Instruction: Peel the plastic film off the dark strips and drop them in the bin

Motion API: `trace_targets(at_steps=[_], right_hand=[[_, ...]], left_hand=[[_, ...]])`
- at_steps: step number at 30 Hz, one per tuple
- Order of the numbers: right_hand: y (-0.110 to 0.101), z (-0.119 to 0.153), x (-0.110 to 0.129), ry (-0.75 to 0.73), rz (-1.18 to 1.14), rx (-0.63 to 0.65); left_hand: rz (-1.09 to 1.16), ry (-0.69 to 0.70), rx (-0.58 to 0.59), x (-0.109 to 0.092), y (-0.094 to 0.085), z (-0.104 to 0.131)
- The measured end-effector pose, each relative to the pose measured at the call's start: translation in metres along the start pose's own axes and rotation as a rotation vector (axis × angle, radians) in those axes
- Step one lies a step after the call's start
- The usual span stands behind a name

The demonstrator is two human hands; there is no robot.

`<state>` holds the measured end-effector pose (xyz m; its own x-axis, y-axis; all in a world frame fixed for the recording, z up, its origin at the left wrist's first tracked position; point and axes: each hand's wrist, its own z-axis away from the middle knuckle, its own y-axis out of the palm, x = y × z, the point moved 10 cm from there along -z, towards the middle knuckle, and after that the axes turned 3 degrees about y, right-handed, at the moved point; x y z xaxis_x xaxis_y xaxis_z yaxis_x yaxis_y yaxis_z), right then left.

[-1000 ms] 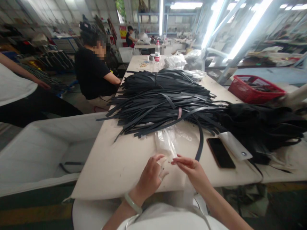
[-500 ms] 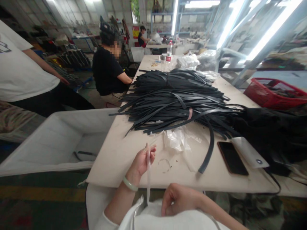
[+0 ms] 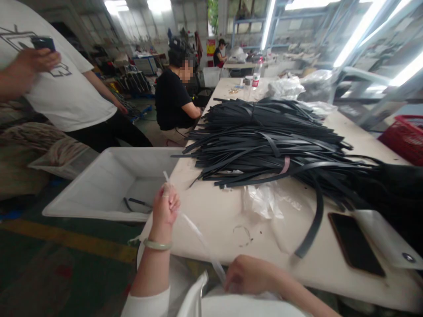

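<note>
My left hand (image 3: 168, 204) is closed around a translucent plastic strip (image 3: 197, 235), above the table's left edge. A short end sticks up past its fingers, and the longer part slants down to my right hand (image 3: 247, 275). That hand is curled low at the table's front edge, and the strip meets its fingertips, which are partly hidden. Beyond the hands lies a big heap of black flat straps (image 3: 264, 136), with one strap bending toward me. Crumpled clear plastic (image 3: 262, 201) rests in front of the heap.
A white bin (image 3: 89, 193) with a few black pieces stands left of the table. A phone (image 3: 357, 244) and a pale pouch (image 3: 385, 235) lie at right, near a red basket (image 3: 405, 138). One person (image 3: 175, 97) sits beside the table; another (image 3: 76, 83) stands at left.
My left hand has moved left and up, and its fingers have closed more. The strip, earlier hanging down to my lap, now stretches diagonally to my right hand. The view has turned left.
</note>
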<state>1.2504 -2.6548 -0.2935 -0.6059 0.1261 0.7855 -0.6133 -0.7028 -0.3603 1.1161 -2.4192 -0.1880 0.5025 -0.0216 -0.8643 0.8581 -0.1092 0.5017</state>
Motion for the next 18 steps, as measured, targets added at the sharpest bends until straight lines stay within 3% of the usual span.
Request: trace_targets(at_steps=[2,4,6,7,9,11,13,18], right_hand=[[-0.046,0.005,0.012,-0.171,-0.137,-0.178],[-0.117,0.015,0.003,-0.185,-0.181,-0.522],[-0.188,0.033,-0.018,-0.014,0.006,-0.926],[-0.215,0.039,-0.024,0.091,0.186,-1.07],[-0.249,0.033,-0.036,0.301,0.51,-1.13],[-0.264,0.02,-0.052,0.439,0.66,-1.083],[-0.267,0.009,-0.064,0.486,0.684,-1.039],[-0.254,-0.003,-0.077,0.434,0.703,-0.92]], left_hand=[[-0.103,0.08,-0.037,-0.027,-0.021,0.005],[-0.246,0.129,-0.042,-0.047,-0.037,0.013],[-0.42,0.147,0.032,-0.057,-0.039,0.025],[-0.513,0.153,0.103,-0.057,-0.034,0.031],[-0.682,0.166,0.278,-0.052,-0.014,0.047],[-0.785,0.173,0.428,-0.041,0.009,0.062],[-0.829,0.163,0.505,-0.029,0.027,0.073],[-0.818,0.075,0.551,-0.001,0.04,0.083]])
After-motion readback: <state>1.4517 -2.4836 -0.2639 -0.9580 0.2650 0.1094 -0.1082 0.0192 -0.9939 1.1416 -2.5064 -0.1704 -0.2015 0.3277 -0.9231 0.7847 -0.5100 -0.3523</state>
